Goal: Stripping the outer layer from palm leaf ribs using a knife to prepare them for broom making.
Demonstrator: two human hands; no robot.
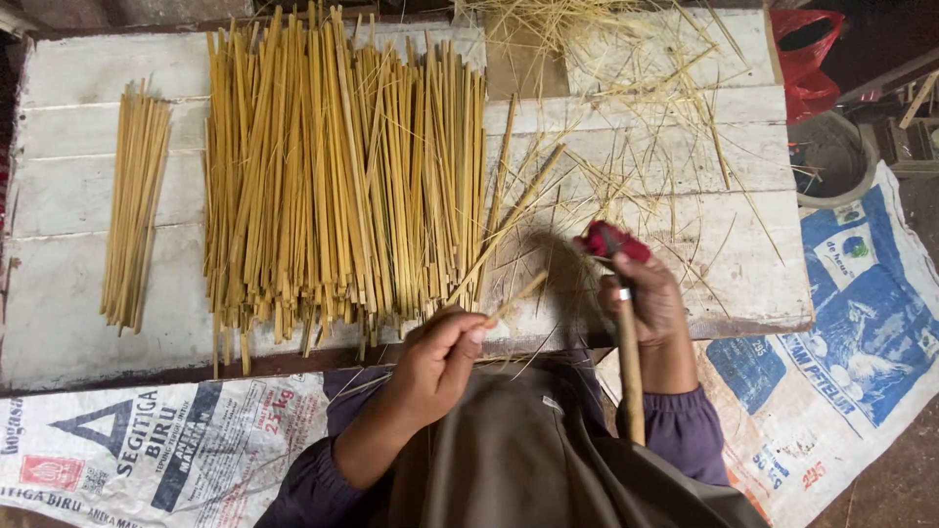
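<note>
Nearest, left hand (pixel 437 360) pinched shut on a thin bamboo strip (pixel 516 293). Right hand (pixel 648 298) clenched round a wooden-handled knife (pixel 629 367) — blade hidden behind red wrapping. Beyond, on the white bench (pixel 59 303), bamboo strip pile (pixel 337 176) — top ends cut off.

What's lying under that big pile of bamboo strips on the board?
The big pile of bamboo strips lies on white painted planks, which show around it. Gaps between planks run under the pile. Whether anything else sits beneath cannot be seen; the strips cover it. A smaller bundle lies apart, further left.
</note>
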